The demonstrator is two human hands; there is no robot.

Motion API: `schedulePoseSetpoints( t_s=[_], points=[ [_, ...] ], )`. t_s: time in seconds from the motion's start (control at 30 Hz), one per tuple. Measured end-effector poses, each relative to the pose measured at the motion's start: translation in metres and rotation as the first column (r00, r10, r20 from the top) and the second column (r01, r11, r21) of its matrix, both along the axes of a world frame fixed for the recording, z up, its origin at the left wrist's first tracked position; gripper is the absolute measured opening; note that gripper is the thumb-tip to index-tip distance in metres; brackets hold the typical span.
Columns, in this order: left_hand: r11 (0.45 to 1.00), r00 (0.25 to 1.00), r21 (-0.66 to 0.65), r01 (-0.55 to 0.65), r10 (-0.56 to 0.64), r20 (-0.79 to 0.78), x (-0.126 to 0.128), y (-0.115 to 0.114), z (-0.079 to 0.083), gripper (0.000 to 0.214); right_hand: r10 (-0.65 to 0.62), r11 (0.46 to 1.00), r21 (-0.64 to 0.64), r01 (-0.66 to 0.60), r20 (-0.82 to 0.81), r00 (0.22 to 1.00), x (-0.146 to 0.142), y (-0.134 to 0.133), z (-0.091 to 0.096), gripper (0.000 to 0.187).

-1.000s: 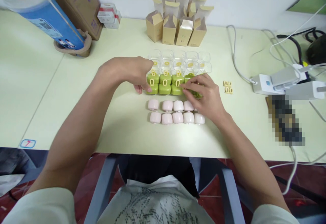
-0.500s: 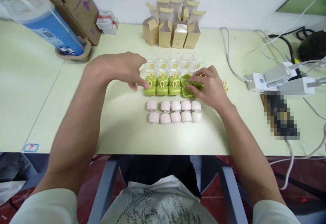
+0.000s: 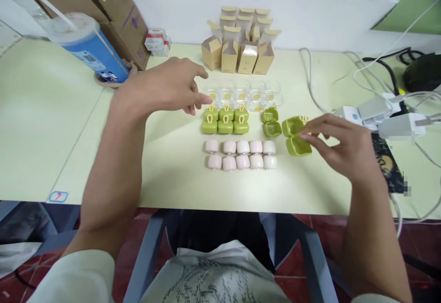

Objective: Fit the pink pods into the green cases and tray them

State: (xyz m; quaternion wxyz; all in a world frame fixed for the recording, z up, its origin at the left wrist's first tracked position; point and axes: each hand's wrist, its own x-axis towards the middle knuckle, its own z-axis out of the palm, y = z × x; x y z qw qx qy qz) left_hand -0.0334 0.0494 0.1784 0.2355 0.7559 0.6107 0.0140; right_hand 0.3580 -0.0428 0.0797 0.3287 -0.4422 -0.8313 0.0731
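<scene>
My right hand (image 3: pixel 344 144) pinches an opened green case (image 3: pixel 298 147) by its right side, held to the right of the rows. Another opened green case (image 3: pixel 273 128) lies to its left, its two hollow halves facing up. My left hand (image 3: pixel 175 85), fingers spread and holding nothing, hovers by the left end of several closed green cases (image 3: pixel 225 126) with yellow loops on top. Behind these stand rows of clear plastic covers (image 3: pixel 257 86) with yellow marks. Nearer me lie two rows of small pale pink rounded cases (image 3: pixel 242 161).
Open cardboard boxes (image 3: pixel 229 57) stand by the wall. At the left are a blue cup (image 3: pixel 99 57), a large carton (image 3: pixel 127 23) and small white boxes (image 3: pixel 158 43). White chargers on a power strip (image 3: pixel 351 114), cables and a dark patterned object (image 3: pixel 387 163) lie right. Small yellow loops (image 3: pixel 303 118) rest behind the held case.
My right hand has lifted one opened green case out of the row and carried it right and toward me. My left hand has risen slightly off the closed green cases.
</scene>
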Motion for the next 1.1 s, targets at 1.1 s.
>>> schedulePoseSetpoints(
  t_s=[1.1],
  points=[
    [0.908,0.749,0.391,-0.150,-0.154,0.645,0.025,-0.012,-0.007,0.004,-0.500,0.860,-0.236,0.452,-0.218,0.838,0.023,0.049,-0.058,0.025]
  ],
)
